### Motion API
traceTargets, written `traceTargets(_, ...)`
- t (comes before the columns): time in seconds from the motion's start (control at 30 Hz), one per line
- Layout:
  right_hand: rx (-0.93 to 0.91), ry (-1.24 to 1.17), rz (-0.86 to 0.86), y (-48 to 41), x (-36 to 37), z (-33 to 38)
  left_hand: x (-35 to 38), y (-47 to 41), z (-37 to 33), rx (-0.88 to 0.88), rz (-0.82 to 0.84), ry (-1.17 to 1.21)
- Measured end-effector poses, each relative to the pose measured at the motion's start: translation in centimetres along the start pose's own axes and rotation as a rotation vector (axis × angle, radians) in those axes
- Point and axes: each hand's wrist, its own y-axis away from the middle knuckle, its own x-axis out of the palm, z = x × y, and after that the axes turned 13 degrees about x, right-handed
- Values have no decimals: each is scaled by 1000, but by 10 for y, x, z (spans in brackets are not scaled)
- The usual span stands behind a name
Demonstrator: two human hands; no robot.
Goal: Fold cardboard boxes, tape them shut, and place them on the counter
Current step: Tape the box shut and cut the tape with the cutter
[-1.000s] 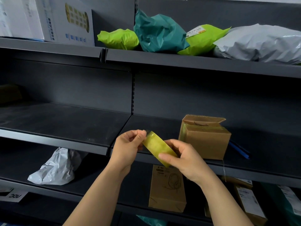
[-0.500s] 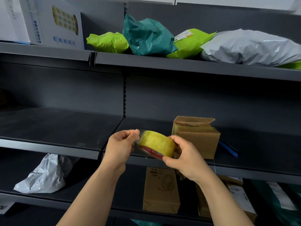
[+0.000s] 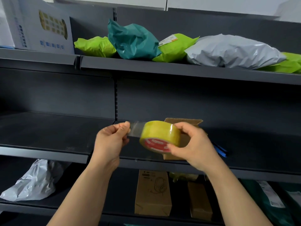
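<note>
Tape roll (image 3: 160, 135) in right hand (image 3: 193, 145), free end (image 3: 136, 128) (clear) in left hand (image 3: 110, 141)

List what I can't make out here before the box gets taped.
Head view only.
- Cardboard box: mostly behind the tape roll and right hand; flap state unclear.
- Blue item on the shelf: partly hidden by that hand; unidentifiable.
- Tape strip: clear, blurred; its end is pinched in the left hand.

Dark grey metal shelving (image 3: 48, 128), several tiers, slotted upright (image 3: 116, 95) between two bays, grey back panels (image 3: 195, 98). White wall (image 3: 228, 4) above. Soft even light.
</note>
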Motion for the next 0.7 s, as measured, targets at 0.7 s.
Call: traceTargets(0.7, -121, 27, 21, -109, -103, -72, 113, -38, 20, -140, -49, 21)
